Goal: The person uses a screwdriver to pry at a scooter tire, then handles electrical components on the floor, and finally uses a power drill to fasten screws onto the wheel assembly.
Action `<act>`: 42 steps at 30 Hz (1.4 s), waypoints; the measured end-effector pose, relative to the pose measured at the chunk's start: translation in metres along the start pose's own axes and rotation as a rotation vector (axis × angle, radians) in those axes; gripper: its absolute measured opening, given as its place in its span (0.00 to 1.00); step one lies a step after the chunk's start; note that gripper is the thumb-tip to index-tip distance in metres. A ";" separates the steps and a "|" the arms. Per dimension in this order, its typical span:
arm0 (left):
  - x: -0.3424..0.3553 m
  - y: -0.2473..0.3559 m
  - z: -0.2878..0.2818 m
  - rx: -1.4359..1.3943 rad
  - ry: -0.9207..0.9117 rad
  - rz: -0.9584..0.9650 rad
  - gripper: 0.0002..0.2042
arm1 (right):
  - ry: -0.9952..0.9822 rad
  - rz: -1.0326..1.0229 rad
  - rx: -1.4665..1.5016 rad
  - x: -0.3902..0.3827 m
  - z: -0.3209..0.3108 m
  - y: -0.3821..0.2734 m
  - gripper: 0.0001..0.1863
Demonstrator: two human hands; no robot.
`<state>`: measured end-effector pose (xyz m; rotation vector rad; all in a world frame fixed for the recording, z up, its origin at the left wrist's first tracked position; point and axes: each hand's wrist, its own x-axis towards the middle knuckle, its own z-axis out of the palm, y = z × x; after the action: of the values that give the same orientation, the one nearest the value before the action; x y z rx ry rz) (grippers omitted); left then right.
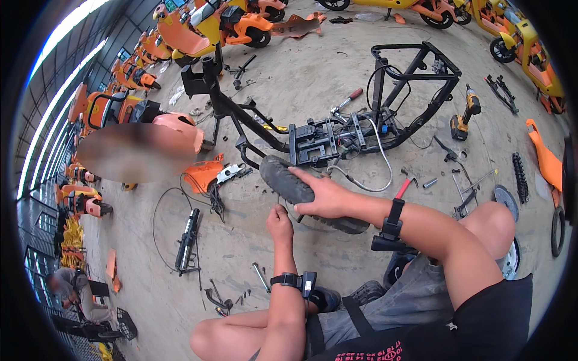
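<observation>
- Gripping tyre [283,179] with right hand [330,197], apparently steadying it.
- Holding left hand [280,224] fisted below right, contents unclear.
- Leaving frame [330,137] beyond both hands, likely for working room.

The floor [289,90] supports the frame [256,127]. Right of the frame: drill [462,120], spring [519,177]. Left: orange panel [203,176].

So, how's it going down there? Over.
Right hand gripping black tire. Left hand fisted close by, contents unclear. Black frame just beyond; red-handled tool nearby.
</observation>
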<state>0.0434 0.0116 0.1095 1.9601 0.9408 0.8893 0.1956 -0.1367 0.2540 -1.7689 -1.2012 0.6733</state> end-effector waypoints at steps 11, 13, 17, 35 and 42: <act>-0.003 -0.036 -0.005 -0.252 -0.009 -0.112 0.15 | -0.069 0.037 -0.056 0.005 0.022 -0.022 0.52; -0.015 -0.062 -0.008 -0.376 -0.022 -0.152 0.09 | -0.134 -0.004 -0.153 0.004 0.045 -0.024 0.52; -0.027 -0.051 -0.021 -0.407 -0.068 -0.251 0.13 | -0.209 0.009 -0.126 0.004 0.058 -0.025 0.52; 0.015 0.044 0.000 -0.004 -0.063 -0.040 0.26 | 0.036 0.107 -0.014 -0.003 -0.019 -0.013 0.51; 0.001 -0.016 0.004 -0.238 -0.087 -0.050 0.31 | -0.046 0.120 -0.087 -0.011 0.017 -0.027 0.53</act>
<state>0.0419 0.0178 0.0942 1.7500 0.7924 0.8404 0.1656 -0.1370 0.2694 -1.9196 -1.1778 0.7446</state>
